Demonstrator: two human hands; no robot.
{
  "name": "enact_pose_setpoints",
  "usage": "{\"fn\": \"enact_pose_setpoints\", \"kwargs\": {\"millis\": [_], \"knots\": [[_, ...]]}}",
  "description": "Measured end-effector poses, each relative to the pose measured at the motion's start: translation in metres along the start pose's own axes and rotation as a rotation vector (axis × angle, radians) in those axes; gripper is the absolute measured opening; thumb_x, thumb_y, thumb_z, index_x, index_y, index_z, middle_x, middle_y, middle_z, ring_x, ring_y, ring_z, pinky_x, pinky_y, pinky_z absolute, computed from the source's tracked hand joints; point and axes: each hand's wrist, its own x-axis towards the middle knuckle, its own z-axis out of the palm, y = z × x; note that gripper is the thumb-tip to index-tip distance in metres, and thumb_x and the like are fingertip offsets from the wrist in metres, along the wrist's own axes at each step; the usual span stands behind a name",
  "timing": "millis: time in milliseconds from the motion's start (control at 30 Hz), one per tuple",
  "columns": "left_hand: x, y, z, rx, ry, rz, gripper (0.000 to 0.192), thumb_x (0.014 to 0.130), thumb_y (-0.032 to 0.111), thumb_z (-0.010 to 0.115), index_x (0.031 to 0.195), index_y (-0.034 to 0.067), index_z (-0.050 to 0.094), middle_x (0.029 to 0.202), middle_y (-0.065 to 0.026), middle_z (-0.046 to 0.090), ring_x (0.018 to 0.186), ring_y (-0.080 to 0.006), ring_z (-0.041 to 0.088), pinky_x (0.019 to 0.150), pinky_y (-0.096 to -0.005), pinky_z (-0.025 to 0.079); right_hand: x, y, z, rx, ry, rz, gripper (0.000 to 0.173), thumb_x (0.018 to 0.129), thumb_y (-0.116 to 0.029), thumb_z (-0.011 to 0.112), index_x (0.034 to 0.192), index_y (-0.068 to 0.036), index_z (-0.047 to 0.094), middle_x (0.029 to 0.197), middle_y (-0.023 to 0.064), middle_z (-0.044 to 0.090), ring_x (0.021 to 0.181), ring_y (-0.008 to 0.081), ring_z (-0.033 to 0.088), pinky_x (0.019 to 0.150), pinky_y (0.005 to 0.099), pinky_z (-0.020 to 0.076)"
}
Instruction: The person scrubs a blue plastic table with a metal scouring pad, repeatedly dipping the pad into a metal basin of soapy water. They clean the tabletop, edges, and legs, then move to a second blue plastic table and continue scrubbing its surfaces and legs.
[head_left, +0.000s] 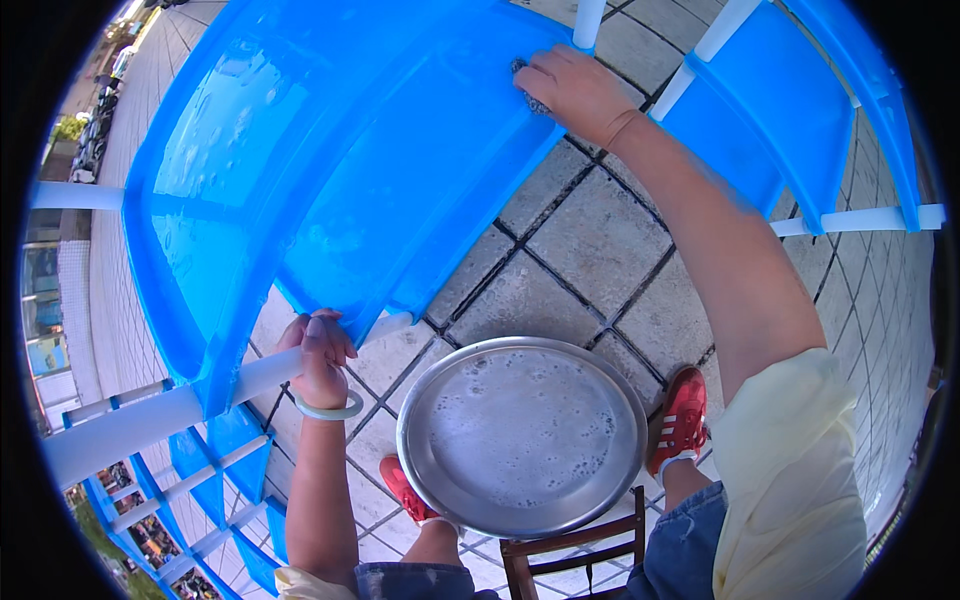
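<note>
A wet blue plastic shelf rack (405, 172) fills the upper middle, its tiers joined by white poles. My right hand (574, 94) holds a dark metal scouring pad (534, 103), partly hidden under the fingers, against the rack near its right edge. Down on the left, my left hand (319, 360) is closed around a white pole (262, 375) of the same rack, and a pale bangle (328, 411) circles that wrist. Soap suds and water drops cling to the upper tier (225, 150). Between my feet lies a round metal basin (517, 435) of sudsy water.
Another blue rack with white poles (757, 127) stands at upper right, and more blue racks (217, 465) are at lower left. A small wooden stool or chair (577, 544) touches the basin's near side. Grey paving tiles (600, 232) cover the ground. Red shoes (682, 409) flank the basin.
</note>
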Motion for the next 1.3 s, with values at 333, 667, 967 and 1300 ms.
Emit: {"fn": "enact_pose_setpoints", "kwargs": {"millis": [333, 667, 967, 1300], "knots": [[0.014, -0.013, -0.047, -0.139, 0.279, -0.050, 0.034, 0.098, 0.019, 0.053, 0.067, 0.013, 0.040, 0.055, -0.0002, 0.038, 0.050, -0.0127, 0.041, 0.090, -0.0371, 0.045, -0.021, -0.087, -0.042, 0.385, 0.064, -0.115, 0.037, 0.086, -0.041, 0.073, 0.107, -0.013, 0.063, 0.101, 0.0076, 0.060, 0.094, 0.0273, 0.058, 0.081, 0.0435, 0.0488], [-0.004, -0.047, -0.051, 0.167, 0.492, -0.063, 0.020, 0.106, 0.020, 0.058, 0.092, 0.006, 0.058, 0.096, -0.0008, 0.058, 0.082, -0.0084, 0.049, 0.070, -0.0261, 0.041, 0.033, -0.288, -0.022, 0.575, 0.211, -0.161, 0.018, 0.081, -0.032, 0.070, 0.083, -0.019, 0.058, 0.085, -0.0014, 0.053, 0.083, 0.0178, 0.056, 0.072, 0.0371, 0.0467], [-0.017, -0.080, -0.046, 0.087, 0.471, -0.368, 0.039, 0.101, 0.032, 0.066, 0.125, 0.001, 0.059, 0.099, -0.0028, 0.061, 0.091, -0.0115, 0.053, 0.082, -0.0295, 0.045, -0.007, -0.083, -0.029, 0.215, 0.141, 0.193, 0.014, 0.087, -0.021, 0.061, 0.076, -0.012, 0.060, 0.078, 0.0062, 0.060, 0.068, 0.0277, 0.057, 0.066, 0.0416, 0.0487], [-0.037, -0.088, -0.060, -0.011, 0.227, -0.209, 0.072, 0.104, 0.056, 0.049, 0.150, 0.001, 0.039, 0.131, -0.0106, 0.057, 0.119, -0.0193, 0.054, 0.105, -0.0346, 0.041, 0.091, -0.309, -0.054, 0.682, -0.376, 0.081, 0.011, 0.087, -0.020, 0.062, 0.086, -0.011, 0.068, 0.081, 0.0113, 0.069, 0.077, 0.0308, 0.069, 0.069, 0.0446, 0.0556]]}}
